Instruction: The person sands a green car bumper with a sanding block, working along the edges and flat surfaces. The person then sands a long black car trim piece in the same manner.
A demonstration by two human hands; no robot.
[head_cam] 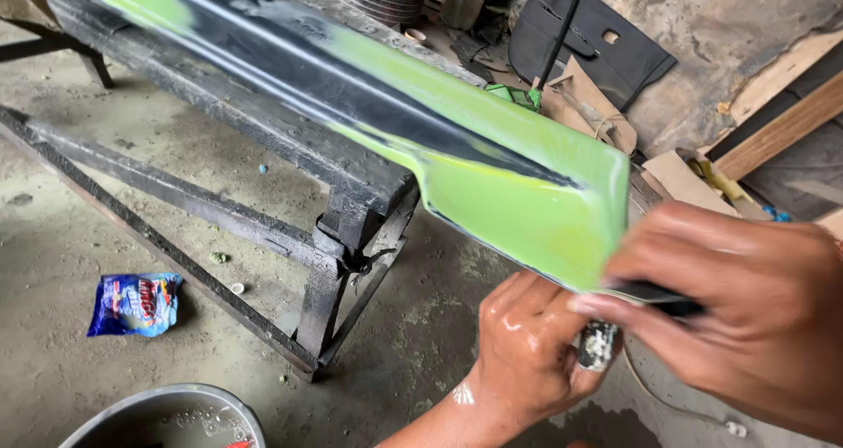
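- A crumpled blue plastic sachet (134, 304) with red and white print lies flat on the grey concrete floor (79, 228) at about 9 o'clock, well apart from everything else.
- A long, glossy car-body panel (527, 193), black with wet yellow-green coating, runs from 11 o'clock down to the centre; it rests on a blackened, rough metal trestle stand (342, 237).
- The right hand (738, 316) at 4 o'clock curls over the panel's lower end — fingers closed on a dark flat block (654, 297) pressed against the panel's edge.
- The left hand (527, 343), wet and shiny, sits just below that edge at 5 o'clock, closed around a small speckled wad (597, 344) — what it is made of I cannot tell.
- A round grey metal basin (167, 413) holding bubbly water stands at 7 o'clock.
- At 1 to 2 o'clock lie torn brown cardboard pieces (588, 105), a black moulded panel (597, 44) and a pale wooden plank (781, 132).
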